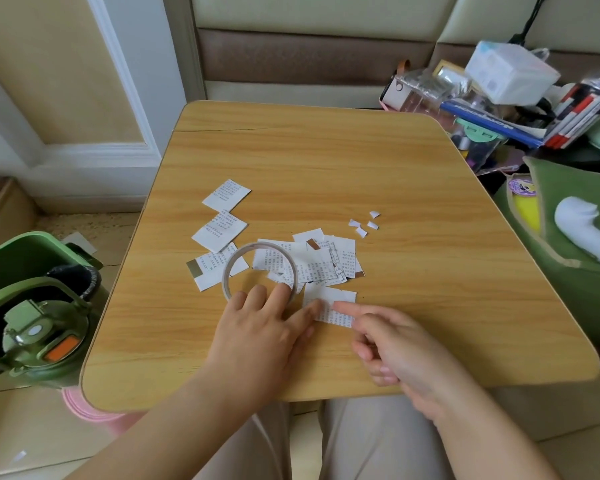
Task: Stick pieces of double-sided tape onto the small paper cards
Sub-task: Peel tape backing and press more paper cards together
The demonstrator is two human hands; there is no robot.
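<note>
On the wooden tabletop [361, 161], a tape roll [260, 271] lies beside a heap of small paper cards [312, 261], with more cards just left of the roll. Nearer the person than the roll, the left hand [260, 327] presses straight fingers on one card [329, 303]. The right hand [392, 344] touches that card with its forefinger, other fingers curled, holding nothing.

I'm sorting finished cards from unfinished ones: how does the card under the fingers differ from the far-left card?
The card under the fingers lies nearest the person, touched by both hands' fingertips, with no brown strip visible. The far-left card lies untouched, partly under the tape roll, with a brown strip at its left end. Both are small, white and printed.
</note>
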